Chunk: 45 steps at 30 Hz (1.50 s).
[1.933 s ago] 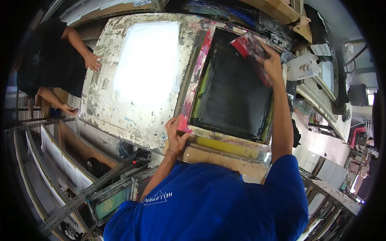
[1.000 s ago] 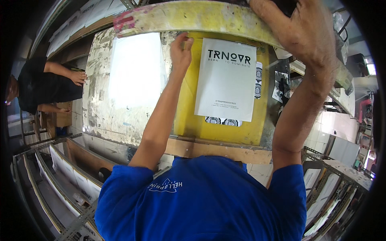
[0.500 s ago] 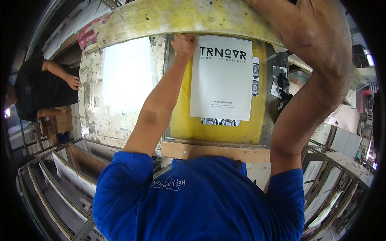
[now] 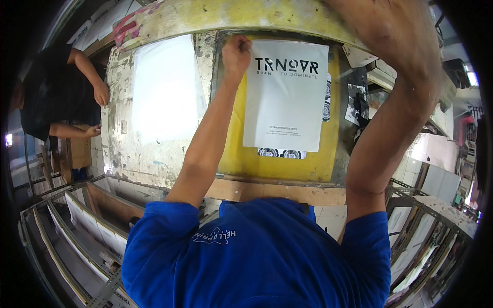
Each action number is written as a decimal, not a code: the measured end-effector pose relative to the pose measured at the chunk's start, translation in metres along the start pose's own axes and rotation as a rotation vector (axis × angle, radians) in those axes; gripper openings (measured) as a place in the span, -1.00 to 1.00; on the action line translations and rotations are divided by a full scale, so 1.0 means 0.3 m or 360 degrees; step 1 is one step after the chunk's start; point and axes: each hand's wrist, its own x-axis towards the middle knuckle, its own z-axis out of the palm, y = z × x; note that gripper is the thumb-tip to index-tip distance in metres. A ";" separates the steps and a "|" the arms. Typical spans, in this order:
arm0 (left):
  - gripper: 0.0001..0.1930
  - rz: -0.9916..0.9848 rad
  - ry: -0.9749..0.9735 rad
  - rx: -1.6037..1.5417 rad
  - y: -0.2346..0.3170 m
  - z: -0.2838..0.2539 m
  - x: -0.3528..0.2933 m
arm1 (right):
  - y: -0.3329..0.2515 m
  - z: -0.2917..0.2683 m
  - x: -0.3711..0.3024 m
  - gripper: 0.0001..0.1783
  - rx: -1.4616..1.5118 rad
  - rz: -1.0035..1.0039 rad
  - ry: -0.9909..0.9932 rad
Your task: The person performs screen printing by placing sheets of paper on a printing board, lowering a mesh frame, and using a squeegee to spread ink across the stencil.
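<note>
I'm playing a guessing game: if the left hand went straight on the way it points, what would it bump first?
Probably the frame: its edge lies just beyond the left hand in the picture. Depth is unclear, so it might slip underneath instead.

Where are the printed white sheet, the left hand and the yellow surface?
Printed white sheet point(image 4: 285, 102): head view, its blank middle.
Left hand point(image 4: 236, 57): head view, middle of the hand.
Yellow surface point(image 4: 318, 167): head view, bare lower part.
</note>
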 end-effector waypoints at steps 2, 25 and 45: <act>-0.96 -0.0031 0.0083 -0.0172 0.035 -0.047 0.008 | 0.036 0.047 -0.019 -0.54 -0.0256 -0.0323 0.0258; -0.49 -0.0284 0.0624 -0.0062 0.090 -0.977 -0.392 | 0.028 0.127 -0.249 -0.36 -0.0619 -0.0176 0.0111; -0.03 -0.0675 0.0209 -0.0617 0.022 -0.496 -1.158 | 0.549 0.589 -0.386 -0.61 -0.0423 -0.0053 0.0090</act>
